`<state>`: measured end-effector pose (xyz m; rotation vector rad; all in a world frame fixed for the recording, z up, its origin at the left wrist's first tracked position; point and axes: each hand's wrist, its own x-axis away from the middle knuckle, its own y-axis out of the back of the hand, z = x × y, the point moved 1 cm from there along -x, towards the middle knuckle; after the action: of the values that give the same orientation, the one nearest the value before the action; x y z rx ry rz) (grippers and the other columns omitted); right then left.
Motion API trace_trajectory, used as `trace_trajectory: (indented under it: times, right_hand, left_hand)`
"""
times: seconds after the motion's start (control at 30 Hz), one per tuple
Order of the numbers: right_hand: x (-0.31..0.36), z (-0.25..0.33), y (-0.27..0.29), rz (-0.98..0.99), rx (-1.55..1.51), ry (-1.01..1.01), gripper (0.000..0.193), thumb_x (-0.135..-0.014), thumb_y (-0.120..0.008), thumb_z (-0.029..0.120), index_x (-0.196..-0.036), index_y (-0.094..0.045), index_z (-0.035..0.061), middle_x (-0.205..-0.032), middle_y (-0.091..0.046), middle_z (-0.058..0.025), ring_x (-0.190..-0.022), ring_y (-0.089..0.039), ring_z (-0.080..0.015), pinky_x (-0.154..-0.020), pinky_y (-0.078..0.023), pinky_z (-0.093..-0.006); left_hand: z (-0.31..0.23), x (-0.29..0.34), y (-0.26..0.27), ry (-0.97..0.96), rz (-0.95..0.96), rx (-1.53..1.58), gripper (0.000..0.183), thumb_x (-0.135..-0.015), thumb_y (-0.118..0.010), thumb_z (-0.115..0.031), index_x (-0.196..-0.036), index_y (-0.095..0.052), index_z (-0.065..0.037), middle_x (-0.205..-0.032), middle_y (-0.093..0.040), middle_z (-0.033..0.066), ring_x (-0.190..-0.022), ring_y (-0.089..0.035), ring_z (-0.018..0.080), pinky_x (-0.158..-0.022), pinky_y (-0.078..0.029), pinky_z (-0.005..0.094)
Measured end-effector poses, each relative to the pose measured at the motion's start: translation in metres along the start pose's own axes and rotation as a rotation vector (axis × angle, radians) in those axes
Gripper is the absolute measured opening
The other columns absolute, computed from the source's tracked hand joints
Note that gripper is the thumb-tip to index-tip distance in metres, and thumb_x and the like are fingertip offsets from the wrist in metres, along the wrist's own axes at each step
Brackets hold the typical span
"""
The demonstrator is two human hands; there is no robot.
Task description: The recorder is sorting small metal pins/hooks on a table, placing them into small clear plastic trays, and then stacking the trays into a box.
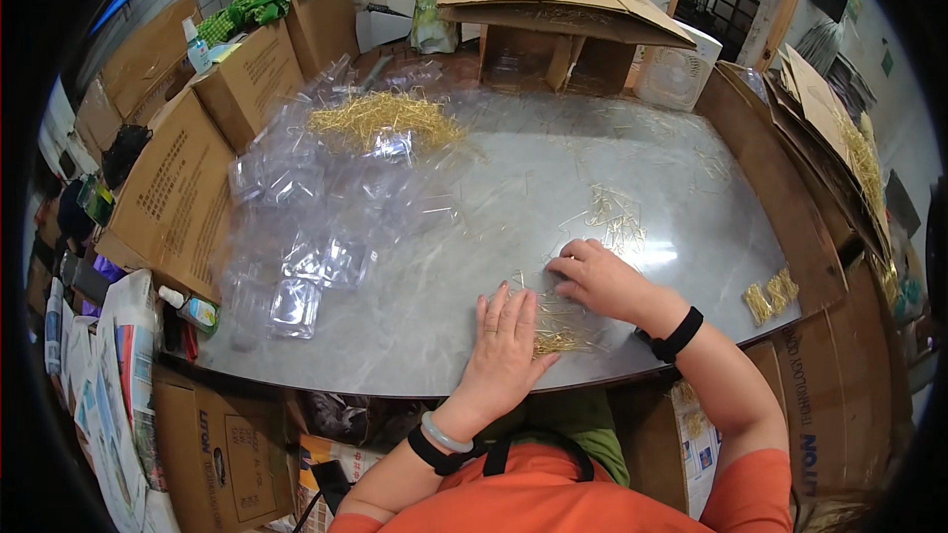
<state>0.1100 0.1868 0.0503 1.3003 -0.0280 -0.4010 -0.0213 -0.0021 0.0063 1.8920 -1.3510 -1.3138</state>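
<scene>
My left hand lies flat near the table's front edge, fingers stretched out and nearly together. Beside its thumb is a small heap of thin gold wire hooks, with a few more loose ones just beyond. To the right, my right hand is bent down to the tabletop, fingertips curled inward; whatever they pinch is too small or hidden. Past it lie scattered gold hooks. The grey table carries a big tangled pile of gold hooks at the back left.
Clear plastic boxes cover the table's left side. Two bundles of gold hooks sit at the right edge. Cardboard boxes wall the left; a cardboard strip borders the right. Behind stands a cardboard shelf beside a white fan.
</scene>
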Motion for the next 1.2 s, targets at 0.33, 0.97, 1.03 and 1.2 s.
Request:
trace_trajectory:
  times: [0.33,0.97,1.03,1.2]
  right_hand:
    - [0.015,0.027,0.017,0.186,0.055,0.225,0.051,-0.083,-0.079,0.024,-0.132,-0.064,0.0192,-0.121,-0.062,-0.0104,-0.111,-0.06,-0.0354,-0.095,-0.051,-0.0416]
    - [0.107,0.053,-0.022,-0.375,0.008,-0.358,0.021,-0.086,-0.07,0.001,-0.106,-0.072,0.0057,-0.109,-0.068,-0.0083,-0.103,-0.062,-0.0333,-0.092,-0.05,-0.0436]
    - [0.102,0.045,-0.024,-0.392,-0.074,-0.255,0.018,-0.084,-0.069,-0.001,-0.1,-0.073,0.007,-0.104,-0.069,-0.0051,-0.1,-0.063,-0.0326,-0.089,-0.051,-0.0424]
    - [0.096,0.061,-0.026,-0.55,-0.365,-0.395,0.033,-0.083,-0.06,-0.009,-0.113,-0.068,0.0024,-0.117,-0.065,-0.0145,-0.108,-0.063,-0.0367,-0.094,-0.051,-0.0417]
  left_hand:
    - [0.009,-0.002,-0.004,0.026,0.035,-0.056,0.1,-0.082,-0.081,-0.046,-0.151,-0.034,0.01,-0.154,-0.037,0.026,-0.15,-0.024,0.0476,-0.122,-0.019,0.0642]
    - [-0.006,-0.01,-0.008,-0.038,0.192,-0.06,0.079,-0.094,-0.07,-0.041,-0.152,-0.039,0.002,-0.15,-0.047,0.0187,-0.147,-0.035,0.0399,-0.123,-0.02,0.0591]
    - [-0.005,-0.011,-0.008,-0.034,0.197,-0.016,0.078,-0.094,-0.07,-0.04,-0.153,-0.038,0.0,-0.151,-0.046,0.0182,-0.148,-0.035,0.0389,-0.123,-0.02,0.0591]
    - [-0.008,-0.013,-0.003,-0.026,0.216,-0.013,0.078,-0.094,-0.07,-0.039,-0.154,-0.038,0.0,-0.151,-0.047,0.0185,-0.148,-0.035,0.0384,-0.124,-0.019,0.0582]
